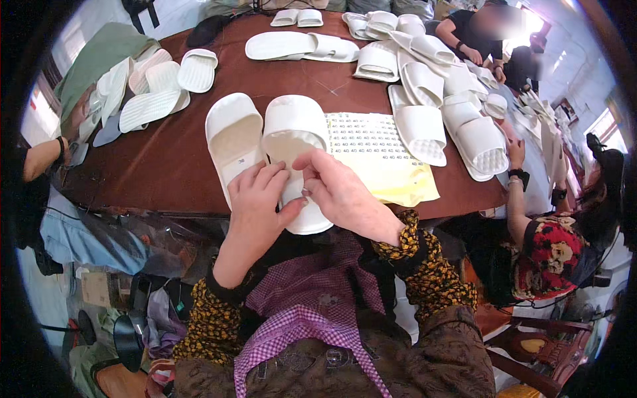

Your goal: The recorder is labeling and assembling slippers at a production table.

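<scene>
- Centrally, we find two white slippers side by side at the near edge of the brown bench (166,172), toes pointing away: a left slipper (233,142) and a right slipper (295,129).
- Our left hand (257,202) is palm down with fingers spread, the fingertips over the inner edge of the right slipper and the thumb across its heel part.
- Our right hand (338,196) hovers over the same slipper, thumb and forefinger curled narrow near its footbed; we cannot tell whether anything sits between them.
- A small dark printed mark shows on the left slipper's footbed.
- Just right of the pair we note a yellowish sheet (408,179), rows of small printed labels on its upper part.
- Beyond it, more white slippers (418,83) overlap in a heap.
- Further left, a loose cluster of pale slippers (159,96).
- At right, a co-worker's hand (515,154) is near the bench edge.
</scene>
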Demonstrator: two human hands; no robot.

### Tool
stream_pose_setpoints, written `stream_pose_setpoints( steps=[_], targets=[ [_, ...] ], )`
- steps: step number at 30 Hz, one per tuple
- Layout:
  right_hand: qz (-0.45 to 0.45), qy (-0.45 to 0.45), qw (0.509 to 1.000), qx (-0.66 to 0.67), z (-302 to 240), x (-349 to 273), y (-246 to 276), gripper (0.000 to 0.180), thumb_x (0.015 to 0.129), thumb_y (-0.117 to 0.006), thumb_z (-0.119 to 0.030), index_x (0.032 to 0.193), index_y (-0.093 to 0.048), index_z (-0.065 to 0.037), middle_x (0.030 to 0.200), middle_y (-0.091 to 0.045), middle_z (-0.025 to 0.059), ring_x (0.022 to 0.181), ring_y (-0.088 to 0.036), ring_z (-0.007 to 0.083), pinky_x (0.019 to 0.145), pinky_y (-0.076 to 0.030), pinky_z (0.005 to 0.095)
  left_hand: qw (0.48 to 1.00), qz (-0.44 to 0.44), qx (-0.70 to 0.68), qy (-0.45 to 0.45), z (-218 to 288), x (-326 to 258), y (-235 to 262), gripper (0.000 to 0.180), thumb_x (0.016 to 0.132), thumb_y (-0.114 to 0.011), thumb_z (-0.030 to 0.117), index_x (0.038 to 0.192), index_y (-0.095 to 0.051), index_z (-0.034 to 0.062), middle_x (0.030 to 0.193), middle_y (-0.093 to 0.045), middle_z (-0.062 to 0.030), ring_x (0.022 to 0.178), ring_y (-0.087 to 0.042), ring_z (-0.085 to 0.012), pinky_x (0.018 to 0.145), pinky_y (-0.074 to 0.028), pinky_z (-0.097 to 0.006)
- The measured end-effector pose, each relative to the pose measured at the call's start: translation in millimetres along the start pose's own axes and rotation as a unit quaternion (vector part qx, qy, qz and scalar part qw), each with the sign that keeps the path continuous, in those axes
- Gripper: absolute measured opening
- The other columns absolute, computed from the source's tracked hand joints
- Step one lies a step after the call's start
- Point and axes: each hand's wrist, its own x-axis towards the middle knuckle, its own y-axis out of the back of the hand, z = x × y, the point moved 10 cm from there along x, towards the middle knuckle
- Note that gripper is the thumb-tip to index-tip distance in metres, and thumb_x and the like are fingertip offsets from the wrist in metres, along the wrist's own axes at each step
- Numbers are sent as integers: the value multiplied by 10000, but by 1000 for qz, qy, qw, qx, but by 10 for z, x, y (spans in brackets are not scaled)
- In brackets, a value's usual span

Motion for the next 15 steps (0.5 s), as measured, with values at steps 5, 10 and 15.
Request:
stream_pose_setpoints(
  steps=[5,10,15],
  targets=[
    [-16,-40,998,37,14,-47,137,238,851,-495,17,1088,-498,-1,824,-543,113,786,-564,216,729,-468,317,1000,-15,-10,-16,23,69,-6,454,742,-680,318,1089,-597,37,1186,-567,-89,1146,-453,-305,956,-304,-435],
    [17,-41,998,50,142,-114,428,224,849,-489,53,1066,-499,-4,813,-452,21,777,-490,99,723,-505,272,996,-28,-84,-5,-83,60,142,376,775,-671,231,1093,-605,42,1210,-562,-127,1145,-482,-324,979,-335,-413],
    [51,-123,984,117,335,-292,822,271,838,-454,90,1089,-482,-8,866,-461,11,817,-497,95,758,-480,257,995,17,-99,-10,-319,174,597,324,810,-646,185,1092,-603,33,1199,-568,-166,1116,-516,-332,962,-378,-399]
  ],
)
